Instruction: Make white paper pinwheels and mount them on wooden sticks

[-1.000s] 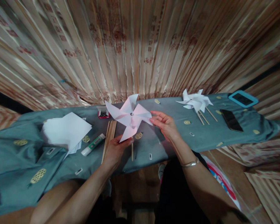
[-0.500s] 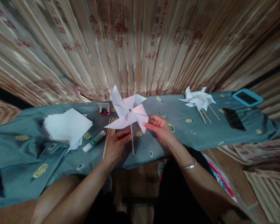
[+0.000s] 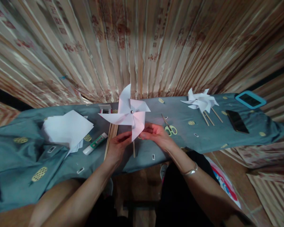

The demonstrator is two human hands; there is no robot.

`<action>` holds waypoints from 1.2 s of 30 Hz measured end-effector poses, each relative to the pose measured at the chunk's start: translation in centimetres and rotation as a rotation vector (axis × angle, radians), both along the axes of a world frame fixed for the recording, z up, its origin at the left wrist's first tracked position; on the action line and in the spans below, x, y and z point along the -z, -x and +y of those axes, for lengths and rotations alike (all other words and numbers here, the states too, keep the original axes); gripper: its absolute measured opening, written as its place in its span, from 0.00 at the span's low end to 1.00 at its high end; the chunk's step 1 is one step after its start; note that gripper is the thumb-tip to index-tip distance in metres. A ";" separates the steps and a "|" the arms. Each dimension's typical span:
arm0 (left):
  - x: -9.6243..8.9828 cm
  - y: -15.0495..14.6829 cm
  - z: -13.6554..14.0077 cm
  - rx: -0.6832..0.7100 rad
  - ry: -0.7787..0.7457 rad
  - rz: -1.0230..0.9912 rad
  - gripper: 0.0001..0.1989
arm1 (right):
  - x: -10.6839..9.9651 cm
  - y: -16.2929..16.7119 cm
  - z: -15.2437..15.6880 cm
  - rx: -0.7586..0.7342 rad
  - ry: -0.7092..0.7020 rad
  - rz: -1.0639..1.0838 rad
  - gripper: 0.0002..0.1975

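Observation:
A white paper pinwheel (image 3: 125, 118) on a thin wooden stick (image 3: 134, 150) is held upright in front of me, with a silver pin at its centre. My left hand (image 3: 118, 145) has its fingers closed on the stick just under the blades; the lowest blade hides part of that grip. On the other side, my right hand (image 3: 157, 135) has thumb and fingers together at the edge of the lower blade, their tips partly behind the paper. Several loose wooden sticks (image 3: 110, 142) lie beside my left hand. Green-handled scissors (image 3: 170, 130) rest just beyond my right hand.
A stack of white paper (image 3: 66, 127), a glue stick (image 3: 95, 144) and a small open box (image 3: 105, 109) are on the left of the cloth-covered table. Farther right lie several pinwheels (image 3: 200, 101), a black phone (image 3: 237, 121) and a blue-framed device (image 3: 251, 99). A curtain hangs behind.
The pinwheel's blades have turned on their pin. My right hand has moved slightly left and down along the paper, uncovering the scissors. My left hand stays at the stick.

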State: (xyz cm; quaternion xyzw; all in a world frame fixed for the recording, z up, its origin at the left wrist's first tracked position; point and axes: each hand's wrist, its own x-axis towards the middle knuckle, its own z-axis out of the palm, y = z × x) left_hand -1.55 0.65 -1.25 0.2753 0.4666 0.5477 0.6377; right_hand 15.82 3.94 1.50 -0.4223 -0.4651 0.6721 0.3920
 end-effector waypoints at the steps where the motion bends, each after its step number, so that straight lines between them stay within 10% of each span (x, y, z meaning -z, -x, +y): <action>1: 0.0 0.1 0.0 -0.008 0.004 0.005 0.16 | -0.3 -0.7 0.3 0.024 -0.015 -0.046 0.19; 9: -1.0 -0.1 -0.1 0.053 0.057 -0.019 0.17 | -1.2 -4.5 2.3 0.427 -0.216 -0.152 0.15; 19: -1.9 0.4 0.4 0.025 0.094 -0.139 0.17 | 0.7 0.2 -1.4 -0.515 -0.197 -0.452 0.16; 36: -1.2 -0.4 -0.3 0.016 0.124 -0.026 0.16 | -0.4 -2.3 0.5 -0.403 -0.223 -0.406 0.15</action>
